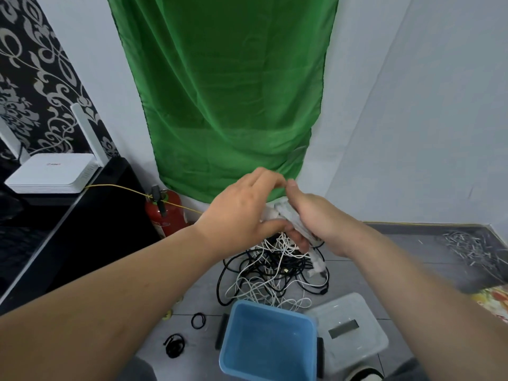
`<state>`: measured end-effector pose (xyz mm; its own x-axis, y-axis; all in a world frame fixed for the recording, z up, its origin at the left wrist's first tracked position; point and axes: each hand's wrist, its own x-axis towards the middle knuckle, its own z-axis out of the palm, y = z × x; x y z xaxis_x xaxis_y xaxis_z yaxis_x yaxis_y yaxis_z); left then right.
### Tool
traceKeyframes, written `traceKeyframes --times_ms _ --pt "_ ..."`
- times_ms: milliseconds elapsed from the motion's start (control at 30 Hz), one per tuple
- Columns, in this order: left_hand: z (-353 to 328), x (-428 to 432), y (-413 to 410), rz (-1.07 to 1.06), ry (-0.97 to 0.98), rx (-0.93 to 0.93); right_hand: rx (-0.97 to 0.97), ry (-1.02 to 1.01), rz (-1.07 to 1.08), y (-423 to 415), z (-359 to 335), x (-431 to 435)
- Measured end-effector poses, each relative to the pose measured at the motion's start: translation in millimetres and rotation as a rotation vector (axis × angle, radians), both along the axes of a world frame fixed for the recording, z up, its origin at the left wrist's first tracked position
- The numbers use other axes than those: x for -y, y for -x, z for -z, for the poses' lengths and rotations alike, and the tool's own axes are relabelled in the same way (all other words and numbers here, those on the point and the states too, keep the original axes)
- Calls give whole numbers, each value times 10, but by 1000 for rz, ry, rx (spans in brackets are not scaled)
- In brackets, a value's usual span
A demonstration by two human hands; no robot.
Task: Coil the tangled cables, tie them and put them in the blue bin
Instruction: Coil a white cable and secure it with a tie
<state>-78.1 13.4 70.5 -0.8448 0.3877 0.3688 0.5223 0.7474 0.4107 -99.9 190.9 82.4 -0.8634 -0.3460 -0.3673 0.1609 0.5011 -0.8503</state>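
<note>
A tangle of black and white cables point(272, 273) lies on the grey floor beyond the blue bin point(268, 342), which stands open with nothing in it at the bottom centre. Above the tangle, my right hand point(316, 218) grips a bundle of coiled white cable point(280, 211). My left hand point(247, 204) closes on the same bundle from the left, thumb under it and fingers over it. Loose white strands hang from the bundle down into the pile. Two black elastic ties point(198, 320) point(174, 345) lie on the floor left of the bin.
A clear plastic lid point(354, 328) lies right of the bin. A red fire extinguisher point(165, 213) stands by the wall, a thin yellow wire crossing it. A white router point(52, 173) sits on black furniture at left. A green cloth point(225, 92) hangs on the wall.
</note>
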Motion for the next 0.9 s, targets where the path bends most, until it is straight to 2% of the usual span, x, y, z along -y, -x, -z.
traceKeyframes --times_ms 100,167,367,500,633,767,833,900 --pt "-10 -57 -57 145 5 224 94 -23 -12 -39 61 30" --pt "-12 -97 -82 138 3 325 148 18 -2 -42 87 18" --pt "-87 -129 -47 93 -96 338 236 119 41 -30 -52 -70" --pt "-89 -127 -23 42 -162 343 172 167 208 3 -43 -54" --pt "-67 -106 -10 30 -208 377 116 347 350 78 -16 -109" --pt "-24 -4 -10 -35 -201 466 53 432 153 96 31 -188" --pt "-1 58 -6 -89 -195 494 31 340 -14 92 83 -257" --pt "1 76 -10 -130 -227 505 -22 163 -117 67 147 -277"
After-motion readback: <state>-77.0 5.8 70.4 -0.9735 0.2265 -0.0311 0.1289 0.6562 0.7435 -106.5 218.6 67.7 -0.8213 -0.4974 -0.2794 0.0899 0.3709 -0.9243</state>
